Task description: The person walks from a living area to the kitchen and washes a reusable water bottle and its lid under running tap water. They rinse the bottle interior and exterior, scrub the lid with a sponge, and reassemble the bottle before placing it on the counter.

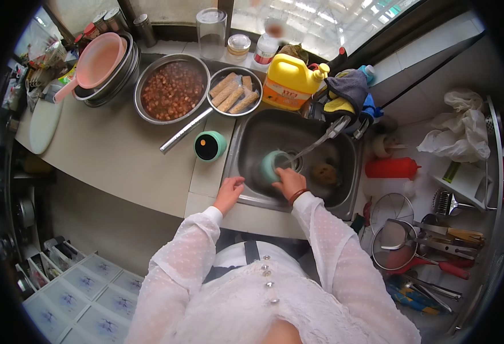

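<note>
In the steel sink (252, 124), my right hand (291, 184) holds a mint-green cup (270, 165) tilted, its mouth to the right. Water from the faucet (338, 126) runs into its mouth. My left hand (230, 192) holds nothing; its fingers, loosely curled and apart, are at the sink's front left rim. On the counter left of the sink stands a mint-green round container (210, 146) with a black top and an orange dot. A brown scrubber-like thing (324, 173) lies on the sink floor, right of the drain; its exact kind is unclear.
Behind the sink stands a yellow jug (289, 81) with a pump. Further left are a pan of wrapped sticks (234, 94), a steel bowl of reddish-brown pieces in liquid (173, 88) and stacked basins (105, 64). Right of the sink lie a red squeeze bottle (390, 167) and strainers (394, 245).
</note>
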`<state>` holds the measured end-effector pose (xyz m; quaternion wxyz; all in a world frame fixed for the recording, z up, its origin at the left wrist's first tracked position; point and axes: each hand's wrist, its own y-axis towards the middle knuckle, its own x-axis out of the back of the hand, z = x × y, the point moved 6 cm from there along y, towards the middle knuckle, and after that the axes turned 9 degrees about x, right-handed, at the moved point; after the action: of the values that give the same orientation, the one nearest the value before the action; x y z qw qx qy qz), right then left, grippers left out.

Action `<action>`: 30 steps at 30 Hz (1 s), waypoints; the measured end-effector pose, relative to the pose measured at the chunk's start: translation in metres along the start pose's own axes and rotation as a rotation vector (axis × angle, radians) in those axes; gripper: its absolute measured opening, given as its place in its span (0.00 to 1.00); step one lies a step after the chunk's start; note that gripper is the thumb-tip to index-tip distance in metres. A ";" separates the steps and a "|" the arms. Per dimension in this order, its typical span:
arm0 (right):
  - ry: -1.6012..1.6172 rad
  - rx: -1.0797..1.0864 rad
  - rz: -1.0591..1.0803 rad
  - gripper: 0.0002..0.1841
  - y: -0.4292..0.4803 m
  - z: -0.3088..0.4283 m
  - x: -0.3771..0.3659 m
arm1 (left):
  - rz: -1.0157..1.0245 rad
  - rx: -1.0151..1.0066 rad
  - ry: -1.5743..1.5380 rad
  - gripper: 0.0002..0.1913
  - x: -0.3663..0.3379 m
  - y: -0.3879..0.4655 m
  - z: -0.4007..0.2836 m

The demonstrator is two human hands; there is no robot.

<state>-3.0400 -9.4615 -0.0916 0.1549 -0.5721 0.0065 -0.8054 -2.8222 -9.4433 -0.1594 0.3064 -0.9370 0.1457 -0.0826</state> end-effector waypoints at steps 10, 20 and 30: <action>0.024 -0.049 -0.102 0.15 0.003 0.013 -0.022 | -0.024 0.025 0.000 0.17 0.001 -0.002 -0.005; 0.274 0.012 -0.241 0.23 -0.013 0.012 -0.006 | -0.180 -0.420 0.057 0.11 0.004 -0.007 -0.138; 0.349 0.001 -0.380 0.20 -0.059 0.017 0.005 | -0.637 -0.706 0.416 0.21 0.095 0.136 -0.296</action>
<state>-3.0398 -9.4033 -0.0694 -0.0022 -0.4154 -0.0749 -0.9066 -2.8347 -9.7415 0.0024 -0.1041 -0.9449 -0.0701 -0.3023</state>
